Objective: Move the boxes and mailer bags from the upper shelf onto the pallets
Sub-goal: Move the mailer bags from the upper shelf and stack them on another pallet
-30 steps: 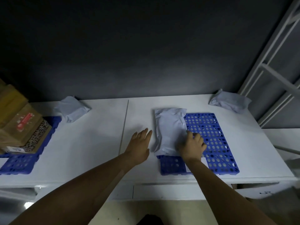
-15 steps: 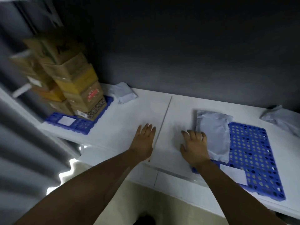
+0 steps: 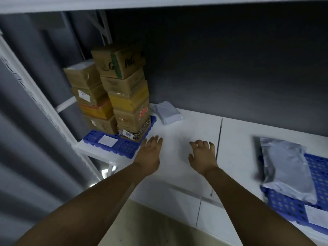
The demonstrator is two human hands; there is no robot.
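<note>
Cardboard boxes (image 3: 122, 96) stand stacked on the left blue pallet (image 3: 124, 148) and a grey mailer bag (image 3: 287, 167) lies across the right pallet (image 3: 284, 206), so my left grip (image 3: 149, 155) and right grip (image 3: 204, 157) hover empty, fingers loose, over the white bench (image 3: 177, 132) between them, free for another load.

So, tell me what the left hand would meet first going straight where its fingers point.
Probably the grey mailer bag; from the left hand the line just clears the blue pallet, depth unclear.

White shelf (image 3: 186, 132): left pallet (image 3: 124, 148), right pallet (image 3: 316, 166), loose mailer bag (image 3: 168, 112)
</note>
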